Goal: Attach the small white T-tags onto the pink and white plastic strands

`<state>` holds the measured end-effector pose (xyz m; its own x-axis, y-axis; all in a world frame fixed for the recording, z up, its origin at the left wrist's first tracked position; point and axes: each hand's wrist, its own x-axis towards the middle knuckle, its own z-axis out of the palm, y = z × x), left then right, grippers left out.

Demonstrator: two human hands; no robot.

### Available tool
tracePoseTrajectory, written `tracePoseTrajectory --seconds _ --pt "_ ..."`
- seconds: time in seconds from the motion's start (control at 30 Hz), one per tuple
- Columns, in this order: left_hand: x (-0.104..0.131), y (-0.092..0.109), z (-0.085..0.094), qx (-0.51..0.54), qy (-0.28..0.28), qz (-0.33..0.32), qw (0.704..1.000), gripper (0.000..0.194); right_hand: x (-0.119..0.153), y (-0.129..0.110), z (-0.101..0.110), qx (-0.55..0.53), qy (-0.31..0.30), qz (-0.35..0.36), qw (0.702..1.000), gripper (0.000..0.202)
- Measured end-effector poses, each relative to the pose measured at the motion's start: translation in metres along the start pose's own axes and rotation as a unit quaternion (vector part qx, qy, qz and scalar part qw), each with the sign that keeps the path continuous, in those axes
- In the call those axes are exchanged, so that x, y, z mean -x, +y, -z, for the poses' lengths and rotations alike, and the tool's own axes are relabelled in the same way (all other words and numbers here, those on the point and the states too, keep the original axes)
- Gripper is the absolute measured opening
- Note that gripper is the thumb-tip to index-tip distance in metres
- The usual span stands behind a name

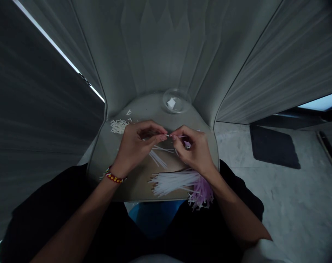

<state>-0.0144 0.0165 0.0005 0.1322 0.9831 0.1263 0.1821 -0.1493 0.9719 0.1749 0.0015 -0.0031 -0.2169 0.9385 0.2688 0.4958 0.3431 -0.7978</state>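
Over the middle of a grey chair seat [138, 190], my hands meet almost fingertip to fingertip. My left hand [141, 140], with a beaded bracelet on its wrist, pinches a tiny white piece [167, 135]. Between the thumb and forefinger of my right hand [191, 146] is a thin pale purple stick [180, 136]. Loose white sticks [157, 158] lie below the hands. Nearer the seat's front edge rests a bundle of white sticks [172, 182], with purple sticks [201, 193] at its right end, partly under my right forearm.
Small white pieces [118, 126] are piled at the seat's left. A clear round dish [183, 106] holding a white piece [171, 103] stands near the backrest [166, 51]. A dark mat [274, 148] lies on the floor at right. Something blue [156, 217] shows below the seat.
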Motion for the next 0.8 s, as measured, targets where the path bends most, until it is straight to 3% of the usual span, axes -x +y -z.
tracePoseTrajectory --seconds 0.23,0.37,0.7,0.8 --pt "0.0004 0.0014 0.0005 0.013 -0.008 0.002 1.000 0.003 -0.0005 -0.0021 0.0014 0.015 -0.001 0.005 1.000 0.013" --pt "0.0016 -0.0002 -0.0004 0.011 0.008 0.011 1.000 0.013 -0.0005 -0.0018 0.0016 0.010 0.001 0.006 1.000 0.014" --pt "0.0018 0.0009 0.0002 0.011 0.012 -0.025 1.000 0.003 -0.0003 -0.0006 0.0003 0.005 0.004 -0.006 1.000 0.014" --pt "0.0016 0.0008 -0.0011 0.010 0.016 -0.005 1.000 0.011 -0.0003 -0.0008 0.0006 0.004 -0.002 -0.007 1.000 0.014"
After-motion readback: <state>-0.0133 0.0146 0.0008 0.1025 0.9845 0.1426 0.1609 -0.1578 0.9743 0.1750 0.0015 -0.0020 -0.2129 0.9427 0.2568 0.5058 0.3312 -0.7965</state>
